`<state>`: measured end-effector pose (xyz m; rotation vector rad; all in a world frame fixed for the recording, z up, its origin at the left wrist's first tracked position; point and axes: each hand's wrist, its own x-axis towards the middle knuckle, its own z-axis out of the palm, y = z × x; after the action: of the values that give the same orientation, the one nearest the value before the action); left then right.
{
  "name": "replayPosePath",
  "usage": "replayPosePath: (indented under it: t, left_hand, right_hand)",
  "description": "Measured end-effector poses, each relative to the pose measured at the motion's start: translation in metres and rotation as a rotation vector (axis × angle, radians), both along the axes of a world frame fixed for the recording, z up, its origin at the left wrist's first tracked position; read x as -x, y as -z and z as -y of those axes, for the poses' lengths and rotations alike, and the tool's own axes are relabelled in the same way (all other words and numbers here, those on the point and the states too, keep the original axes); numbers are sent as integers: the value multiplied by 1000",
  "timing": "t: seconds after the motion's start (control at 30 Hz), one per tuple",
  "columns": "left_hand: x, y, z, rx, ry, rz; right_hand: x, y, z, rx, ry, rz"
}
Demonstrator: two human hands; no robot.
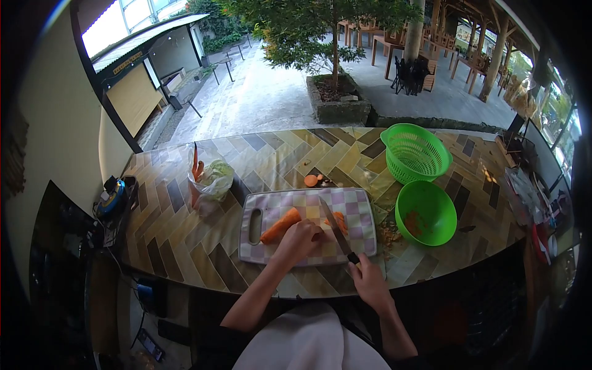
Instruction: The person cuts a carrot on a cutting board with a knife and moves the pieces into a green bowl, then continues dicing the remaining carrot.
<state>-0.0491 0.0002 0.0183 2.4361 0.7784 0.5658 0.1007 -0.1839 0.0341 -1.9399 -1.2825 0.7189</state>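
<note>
A checkered cutting board (308, 258) lies in front of me. My right hand (369, 282) grips the black handle of a knife (335, 227), its blade slanting up and left over the board beside cut carrot strips (340, 220). My left hand (300, 240) rests on the board left of the blade, fingers curled together; whatever they hold is hidden. A large piece of carrot (281, 226) lies against the far side of that hand. Just beyond the board's far edge are carrot end pieces (312, 180).
To the right stand a green colander (416, 151) and a green bowl (439, 217) with carrot bits inside. Scraps (390, 233) lie beside the board. On the left is a plastic bag (216, 182) with vegetables and carrots (197, 165). The table's (185, 246) near edge curves before me.
</note>
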Motion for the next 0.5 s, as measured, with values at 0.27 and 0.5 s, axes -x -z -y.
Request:
replayPosePath:
  t: [0.27, 0.5]
  left_hand:
    - [16, 0, 5, 37, -21, 156]
    - [19, 10, 4, 11, -73, 113]
  right_hand:
    - [12, 6, 9, 18, 8, 86]
    - [15, -6, 5, 84, -32, 272]
